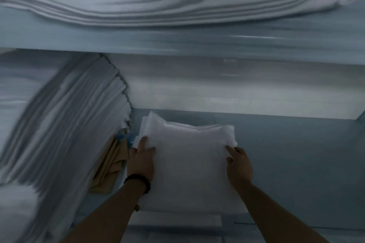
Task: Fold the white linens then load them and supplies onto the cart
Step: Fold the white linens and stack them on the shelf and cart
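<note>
My left hand (pixel 141 161) lies on the left edge of the folded linen (pixel 187 171), fingers (pixel 143 141) straight and spread and pressing on the cloth. A black wristband (pixel 138 180) circles that wrist. My right hand (pixel 238 165) is at the linen's right edge, with the forefinger straight on top and the thumb against the cloth. The other fingers are hidden behind the hand, so I cannot tell whether they curl under the edge.

The linen is a flat white pad between my hands, resting on the lower shelf (pixel 296 163) at about the middle of the shelf's width and toward its front. Its long axis runs from the shelf's front to the back wall. The layered end points at that wall, and one loose corner sticks out at the far left.

A tan cloth (pixel 110 167) lies crumpled on the shelf just left of my left hand. At the shelf's left end a tall stack of white linens (pixel 69 124) leans over, its folded edges fanned. The view is blurred here.

Above the shelf runs a second board (pixel 177 39), and on it lies a wide pile of white towels (pixel 158 0), layered flat.
</note>
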The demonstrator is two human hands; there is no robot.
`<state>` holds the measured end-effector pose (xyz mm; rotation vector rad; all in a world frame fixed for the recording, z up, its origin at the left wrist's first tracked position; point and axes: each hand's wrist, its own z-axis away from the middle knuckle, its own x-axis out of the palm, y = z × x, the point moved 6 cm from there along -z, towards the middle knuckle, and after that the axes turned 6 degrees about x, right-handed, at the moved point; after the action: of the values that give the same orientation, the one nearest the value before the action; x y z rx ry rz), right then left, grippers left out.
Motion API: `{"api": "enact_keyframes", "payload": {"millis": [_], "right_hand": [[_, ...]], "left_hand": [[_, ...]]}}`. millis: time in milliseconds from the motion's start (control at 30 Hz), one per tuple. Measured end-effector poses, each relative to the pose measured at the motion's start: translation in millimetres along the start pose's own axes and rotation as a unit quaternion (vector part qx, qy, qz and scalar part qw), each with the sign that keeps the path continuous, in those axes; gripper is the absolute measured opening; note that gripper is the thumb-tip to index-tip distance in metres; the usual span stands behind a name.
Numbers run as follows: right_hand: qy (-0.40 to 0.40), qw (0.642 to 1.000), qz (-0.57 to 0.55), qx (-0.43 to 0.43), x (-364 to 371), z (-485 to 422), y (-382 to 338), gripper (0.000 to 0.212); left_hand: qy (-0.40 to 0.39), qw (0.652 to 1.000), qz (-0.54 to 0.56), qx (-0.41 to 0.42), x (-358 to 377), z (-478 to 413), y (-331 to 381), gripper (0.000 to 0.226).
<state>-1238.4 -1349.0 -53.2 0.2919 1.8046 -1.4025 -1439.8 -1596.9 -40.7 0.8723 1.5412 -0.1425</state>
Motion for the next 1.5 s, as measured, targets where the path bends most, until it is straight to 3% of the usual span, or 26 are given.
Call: {"api": "enact_keyframes", "payload": {"millis": [400,567,667,733,833,933,1000,1067,1167,1500], "right_hand": [[-0.043,0.999,0.004,0.016,63,-1,-15,0.045],[-0.05,0.998,0.017,0.03,83,6,-7,0.045],[-0.049,0.998,0.016,0.041,92,10,2,0.046],[-0.053,0.998,0.007,0.042,94,10,3,0.046],[-0.071,0.99,0.11,0.043,94,11,2,0.047],[-0.069,0.948,0.304,-0.056,101,18,-12,0.061],[-0.059,0.93,0.319,-0.171,112,30,-35,0.058],[-0.112,0.904,0.346,-0.224,135,42,-43,0.061],[-0.161,0.893,0.374,-0.191,166,48,-19,0.072],[-0.15,0.898,0.369,-0.188,163,41,10,0.069]], "left_hand": [[-0.023,0.983,0.157,-0.088,28,-8,-66,0.036],[-0.062,0.994,0.068,-0.063,49,-11,-86,0.035],[-0.07,0.99,0.093,-0.077,63,-5,-99,0.042],[-0.096,0.994,0.029,-0.041,73,-6,-105,0.045],[-0.11,0.993,-0.04,-0.034,73,-8,-111,0.051],[-0.131,0.99,-0.061,-0.004,78,-6,-105,0.07],[-0.159,0.984,-0.082,0.021,90,-2,-102,0.082],[-0.194,0.976,-0.094,0.022,102,3,-106,0.082],[-0.202,0.975,-0.092,0.023,109,6,-108,0.082],[-0.204,0.966,-0.16,0.018,109,20,-83,0.079]]}}
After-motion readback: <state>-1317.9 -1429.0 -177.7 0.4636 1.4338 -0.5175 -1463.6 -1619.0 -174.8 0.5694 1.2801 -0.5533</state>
